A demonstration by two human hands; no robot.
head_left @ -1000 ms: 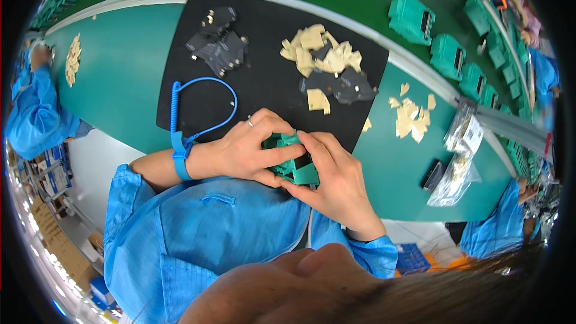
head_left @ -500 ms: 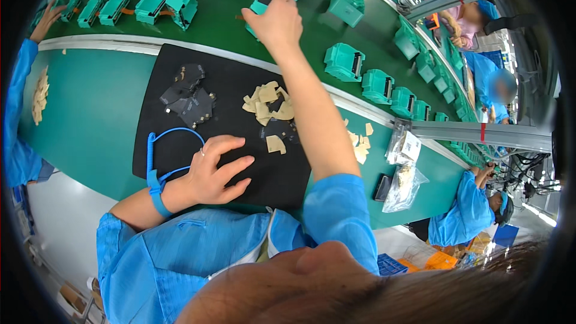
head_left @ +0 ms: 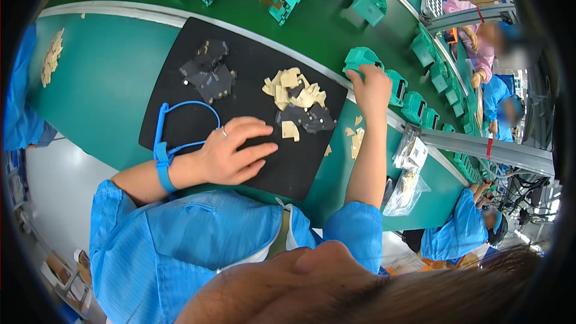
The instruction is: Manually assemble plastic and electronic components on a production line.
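Note:
My right hand (head_left: 373, 93) reaches over the conveyor and grips the near side of a green plastic housing (head_left: 362, 57) between thumb and fingers; part of the housing is hidden behind it. My left hand (head_left: 237, 151) hovers low over or rests on a black mat (head_left: 240, 179), fingers apart and nothing in them. A blue coiled-cord wrist strap (head_left: 162, 171) circles that wrist. On the mat lie a pile of dark thin pieces (head_left: 211, 78) and a heap of cream-coloured paper pieces (head_left: 294, 89), with more dark pieces (head_left: 313, 118) beneath and beside it.
Several green housings stand along the green conveyor (head_left: 252, 21), one with an orange ribbon (head_left: 287, 0). A metal rail (head_left: 114, 7) edges it. Clear plastic bags (head_left: 408, 189) lie at right, cream scraps (head_left: 52, 58) at left. Co-workers sit around the line.
My right hand has let go of the unit at the upper middle and moved right to another green housing. My left hand stays over the mat. The view has shifted a little.

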